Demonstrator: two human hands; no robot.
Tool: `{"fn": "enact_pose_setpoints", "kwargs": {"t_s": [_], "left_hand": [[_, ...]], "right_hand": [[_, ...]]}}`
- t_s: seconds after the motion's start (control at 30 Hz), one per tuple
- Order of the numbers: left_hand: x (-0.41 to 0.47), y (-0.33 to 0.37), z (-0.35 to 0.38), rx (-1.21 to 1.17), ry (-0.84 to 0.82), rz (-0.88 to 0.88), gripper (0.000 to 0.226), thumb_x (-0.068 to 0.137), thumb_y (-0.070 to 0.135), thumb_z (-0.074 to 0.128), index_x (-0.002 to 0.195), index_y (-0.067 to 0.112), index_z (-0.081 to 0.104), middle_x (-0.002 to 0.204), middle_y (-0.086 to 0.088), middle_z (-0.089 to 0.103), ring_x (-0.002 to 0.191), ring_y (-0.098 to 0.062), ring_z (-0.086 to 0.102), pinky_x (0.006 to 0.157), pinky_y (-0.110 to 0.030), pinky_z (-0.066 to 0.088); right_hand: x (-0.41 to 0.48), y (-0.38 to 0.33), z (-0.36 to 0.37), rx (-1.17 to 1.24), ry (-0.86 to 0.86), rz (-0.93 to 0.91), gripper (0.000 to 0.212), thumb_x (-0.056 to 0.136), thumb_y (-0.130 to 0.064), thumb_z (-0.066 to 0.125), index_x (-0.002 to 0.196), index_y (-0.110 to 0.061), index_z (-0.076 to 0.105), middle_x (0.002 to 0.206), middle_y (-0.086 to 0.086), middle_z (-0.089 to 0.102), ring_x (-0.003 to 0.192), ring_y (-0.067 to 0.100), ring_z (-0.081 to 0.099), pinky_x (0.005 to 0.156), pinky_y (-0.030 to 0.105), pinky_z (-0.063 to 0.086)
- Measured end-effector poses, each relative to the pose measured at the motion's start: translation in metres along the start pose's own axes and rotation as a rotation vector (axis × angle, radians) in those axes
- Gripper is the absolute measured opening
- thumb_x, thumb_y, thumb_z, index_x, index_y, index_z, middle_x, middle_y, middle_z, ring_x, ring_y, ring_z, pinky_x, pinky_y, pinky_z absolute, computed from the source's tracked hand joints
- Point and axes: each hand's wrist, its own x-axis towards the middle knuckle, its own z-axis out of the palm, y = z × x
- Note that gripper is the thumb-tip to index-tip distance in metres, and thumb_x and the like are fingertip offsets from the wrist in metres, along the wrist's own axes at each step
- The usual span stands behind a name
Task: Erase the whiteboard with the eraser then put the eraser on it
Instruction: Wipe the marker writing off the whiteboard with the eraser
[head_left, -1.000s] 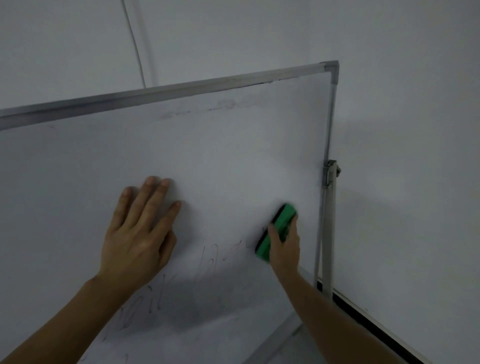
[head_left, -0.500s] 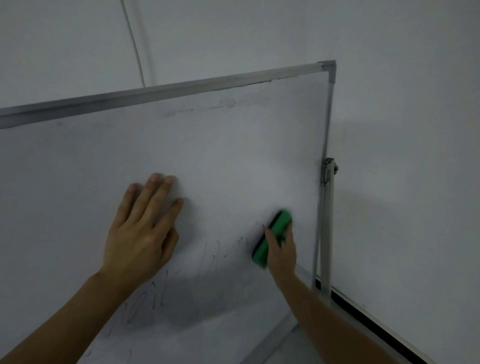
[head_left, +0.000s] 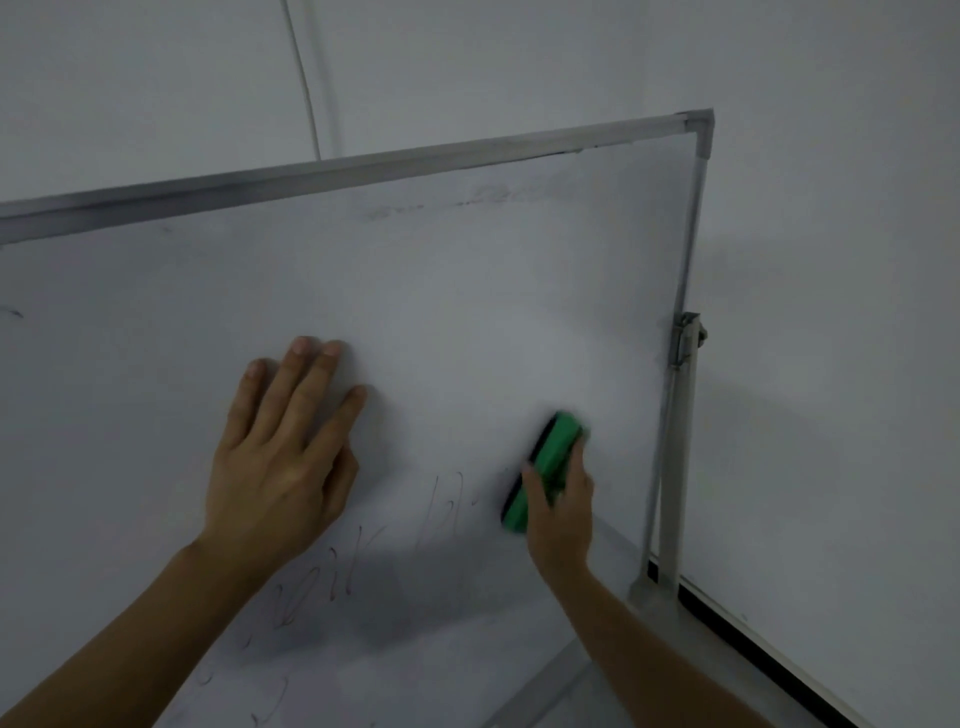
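Eraser (head_left: 555, 449), a green block with a dark felt face, lies pressed against the whiteboard (head_left: 467, 301) in its lower right part, tilted so that its upper end leans right. The right hand (head_left: 562, 512) grasps it from below, thumb along its left edge and fingers wrapped over the right side. Just left of the eraser and lower down the board run faint reddish pen strokes (head_left: 332, 577), thin and partly smeared; what they spell cannot be read. The left hand (head_left: 280, 457) rests flat on the board well left of the eraser, fingers straight and spread a little, holding nothing. A grey smudge (head_left: 467, 200) sits near the top under the metal frame (head_left: 363, 169). At the board's right edge a grey stand post (head_left: 675, 467) rises to a metal bracket (head_left: 688, 338). Behind is a pale wall (head_left: 831, 260) with a thin cable (head_left: 306, 78) running down it at the far left, and a dark baseboard strip (head_left: 753, 636) at the lower right.
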Motion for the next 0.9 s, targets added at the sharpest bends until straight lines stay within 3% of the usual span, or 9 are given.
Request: {"fn": "enact_pose_setpoints", "kwargs": {"t_s": [0.13, 0.27, 0.37, 0.43, 0.53, 0.63, 0.7, 0.8, 0.9], "left_hand": [[-0.001, -0.006, 0.001, -0.001, -0.009, -0.008, 0.038, 0.085, 0.013, 0.056, 0.119, 0.000, 0.066, 0.146, -0.025, 0.040, 0.140, -0.040, 0.033, 0.115, -0.056, 0.023], [-0.001, -0.007, 0.003, 0.000, -0.005, -0.019, 0.039, 0.084, 0.013, 0.057, 0.120, 0.001, 0.066, 0.146, -0.025, 0.040, 0.140, -0.039, 0.032, 0.114, -0.057, 0.024], [0.000, -0.003, 0.003, -0.002, 0.006, -0.021, 0.039, 0.084, 0.014, 0.057, 0.120, 0.001, 0.066, 0.146, -0.025, 0.041, 0.140, -0.039, 0.031, 0.114, -0.057, 0.024], [0.000, 0.000, 0.002, -0.011, 0.004, -0.011, 0.040, 0.085, 0.014, 0.057, 0.121, 0.001, 0.066, 0.146, -0.025, 0.040, 0.140, -0.039, 0.031, 0.115, -0.057, 0.023], [0.001, 0.000, 0.001, -0.014, -0.013, -0.008, 0.040, 0.086, 0.015, 0.055, 0.121, 0.001, 0.065, 0.147, -0.025, 0.039, 0.141, -0.039, 0.031, 0.115, -0.057, 0.023], [0.000, -0.005, 0.001, -0.013, -0.025, -0.015, 0.039, 0.086, 0.015, 0.055, 0.121, 0.001, 0.066, 0.148, -0.024, 0.039, 0.141, -0.039, 0.031, 0.115, -0.057, 0.023], [-0.001, -0.006, 0.001, -0.008, -0.023, -0.019, 0.039, 0.086, 0.014, 0.055, 0.120, 0.001, 0.066, 0.148, -0.024, 0.039, 0.141, -0.039, 0.031, 0.115, -0.057, 0.023], [-0.001, -0.004, 0.001, -0.004, -0.003, -0.020, 0.038, 0.085, 0.014, 0.056, 0.120, 0.001, 0.066, 0.147, -0.024, 0.040, 0.141, -0.039, 0.031, 0.115, -0.056, 0.022], [0.000, -0.001, -0.001, -0.011, -0.001, -0.005, 0.039, 0.085, 0.014, 0.056, 0.121, 0.001, 0.066, 0.147, -0.024, 0.039, 0.141, -0.038, 0.031, 0.115, -0.056, 0.022]], "right_hand": [[-0.023, 0.054, -0.005, -0.116, -0.224, 0.372, 0.079, 0.092, -0.042, 0.056, 0.154, -0.025, 0.010, 0.139, 0.014, 0.049, 0.116, 0.032, 0.054, 0.099, 0.047, 0.047], [0.021, -0.004, -0.008, -0.023, -0.095, 0.149, 0.079, 0.092, -0.044, 0.057, 0.154, -0.025, 0.011, 0.143, 0.009, 0.046, 0.122, 0.029, 0.051, 0.102, 0.045, 0.044], [0.043, -0.046, -0.009, 0.104, -0.003, -0.043, 0.080, 0.091, -0.048, 0.057, 0.153, -0.033, 0.009, 0.133, -0.001, 0.045, 0.110, 0.020, 0.053, 0.096, 0.039, 0.046], [0.032, -0.034, -0.007, 0.075, 0.043, -0.055, 0.079, 0.092, -0.046, 0.056, 0.153, -0.033, 0.008, 0.129, -0.004, 0.041, 0.107, 0.016, 0.050, 0.093, 0.036, 0.045], [0.006, 0.034, -0.007, -0.045, -0.046, 0.222, 0.078, 0.093, -0.044, 0.055, 0.154, -0.026, 0.011, 0.137, 0.010, 0.046, 0.116, 0.030, 0.051, 0.099, 0.046, 0.046], [0.013, 0.056, -0.012, 0.029, -0.200, 0.507, 0.068, 0.089, -0.040, 0.062, 0.146, -0.017, 0.034, 0.128, 0.014, 0.056, 0.110, 0.034, 0.056, 0.096, 0.053, 0.049], [0.028, 0.031, -0.013, 0.046, -0.143, 0.370, 0.071, 0.086, -0.046, 0.064, 0.146, -0.020, 0.035, 0.131, 0.011, 0.056, 0.111, 0.031, 0.056, 0.097, 0.052, 0.048], [0.036, -0.031, -0.012, 0.094, -0.074, 0.004, 0.081, 0.087, -0.052, 0.060, 0.152, -0.033, 0.017, 0.133, -0.001, 0.049, 0.113, 0.021, 0.054, 0.098, 0.040, 0.047], [0.011, -0.045, -0.001, 0.122, -0.012, -0.103, 0.079, 0.090, -0.048, 0.057, 0.153, -0.032, 0.012, 0.128, -0.004, 0.043, 0.105, 0.012, 0.051, 0.090, 0.030, 0.045]]}}
